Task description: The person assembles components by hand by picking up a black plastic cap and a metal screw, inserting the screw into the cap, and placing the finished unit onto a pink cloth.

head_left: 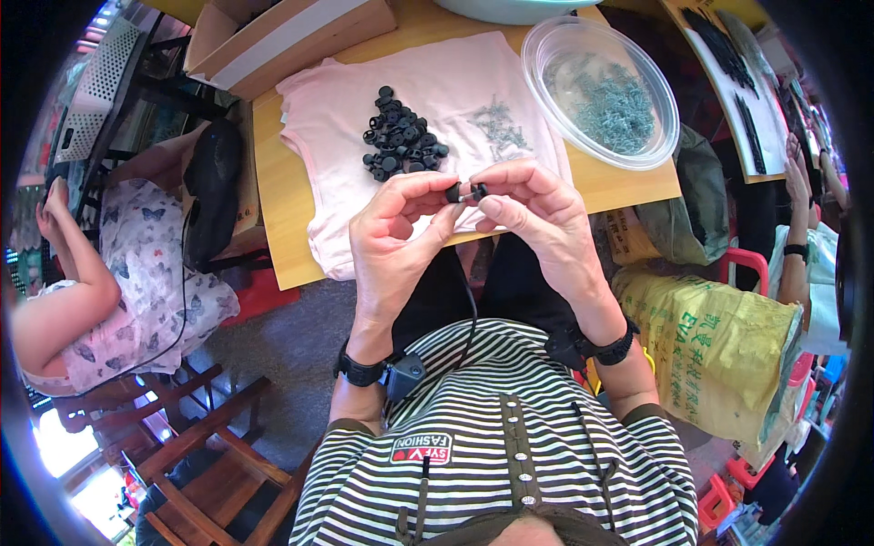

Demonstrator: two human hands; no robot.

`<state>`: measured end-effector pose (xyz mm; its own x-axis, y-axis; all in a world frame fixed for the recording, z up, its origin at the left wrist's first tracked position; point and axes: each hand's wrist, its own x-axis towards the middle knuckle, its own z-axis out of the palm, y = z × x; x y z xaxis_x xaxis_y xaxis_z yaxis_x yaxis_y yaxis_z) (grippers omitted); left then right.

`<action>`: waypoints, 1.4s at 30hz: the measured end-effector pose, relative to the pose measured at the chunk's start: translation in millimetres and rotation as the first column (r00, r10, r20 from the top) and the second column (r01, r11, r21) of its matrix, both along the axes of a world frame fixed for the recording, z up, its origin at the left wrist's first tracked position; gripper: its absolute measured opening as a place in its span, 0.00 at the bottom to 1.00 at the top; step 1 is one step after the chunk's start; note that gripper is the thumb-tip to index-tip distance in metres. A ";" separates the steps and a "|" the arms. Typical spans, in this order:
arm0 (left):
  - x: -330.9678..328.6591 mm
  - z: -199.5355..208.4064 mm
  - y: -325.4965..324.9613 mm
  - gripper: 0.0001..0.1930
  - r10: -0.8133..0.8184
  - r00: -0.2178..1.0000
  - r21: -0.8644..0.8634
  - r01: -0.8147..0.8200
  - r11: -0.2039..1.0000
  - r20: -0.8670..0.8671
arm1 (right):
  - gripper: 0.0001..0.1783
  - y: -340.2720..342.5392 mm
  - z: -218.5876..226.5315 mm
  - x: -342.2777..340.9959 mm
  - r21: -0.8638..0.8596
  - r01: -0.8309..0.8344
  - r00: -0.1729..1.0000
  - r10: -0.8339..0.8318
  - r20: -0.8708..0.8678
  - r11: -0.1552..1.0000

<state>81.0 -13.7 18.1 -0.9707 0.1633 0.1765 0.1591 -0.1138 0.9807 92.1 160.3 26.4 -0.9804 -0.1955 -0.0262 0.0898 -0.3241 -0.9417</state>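
Above the table's near edge, my two hands meet with the fingertips pinched. My left hand [393, 232] grips a small round black piece [452, 193] between thumb and fingers. A second small black piece [480, 190] sits in the pinch of my right hand [551, 223]. Between the two pieces a short shiny metal pin [467, 197] shows; how deep it goes into either is too small to tell. Just beyond my fingers, a pile of black round pieces [401, 136] lies on a pink cloth [323, 118]. Loose metal pins [499, 127] are scattered to its right.
A clear round tub [672, 136] with many small metal pins [619, 109] stands at the table's right. At the back left is a cardboard box [273, 45]. A person in a butterfly-print garment [137, 264] sits at left. Yellow sacks [701, 337] and another person's arm [795, 264] are at right.
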 end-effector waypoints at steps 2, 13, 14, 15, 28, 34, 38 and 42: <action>0.5 2.2 4.3 0.15 0.004 1.000 -0.002 -0.004 1.000 -0.001 | 0.12 7.2 -0.3 0.7 -0.153 -0.001 0.994 0.017 0.105 0.988; 0.8 10.9 12.0 0.14 -0.062 0.994 0.185 0.045 0.982 0.089 | 0.13 18.9 -4.2 -3.0 -0.373 0.060 0.971 0.032 0.236 0.926; 0.8 11.6 12.3 0.14 -0.065 0.994 0.188 0.047 0.981 0.089 | 0.13 18.6 -2.9 -2.9 -0.394 0.069 0.971 0.029 0.238 0.917; 0.5 13.0 12.4 0.14 -0.075 0.993 0.193 0.057 0.979 0.087 | 0.13 18.2 -1.3 -3.6 -0.414 0.074 0.970 0.030 0.239 0.907; -7.8 4.9 17.2 0.15 -0.136 0.978 0.530 0.034 0.847 0.155 | 0.08 10.1 36.1 -4.3 0.218 0.229 0.953 -0.173 -0.248 0.949; -9.3 3.2 16.1 0.14 -0.099 0.979 0.503 -0.003 0.864 0.177 | 0.09 8.4 37.6 -10.2 0.394 0.354 0.856 -0.125 -0.501 0.849; -9.8 6.2 17.4 0.14 -0.109 0.983 0.488 0.024 0.872 0.145 | 0.08 7.9 36.5 -7.7 0.390 0.358 0.873 -0.157 -0.461 0.849; -9.1 6.4 17.3 0.15 -0.075 0.994 0.399 0.036 0.916 0.081 | 0.09 6.8 36.8 -6.5 0.449 0.399 0.850 -0.138 -0.509 0.800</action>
<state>71.9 3.5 24.6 -0.9772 0.1531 0.1473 0.0515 -0.5021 0.8633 85.6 167.1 63.2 -0.9199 -0.0055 0.3921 -0.3780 0.2784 -0.8830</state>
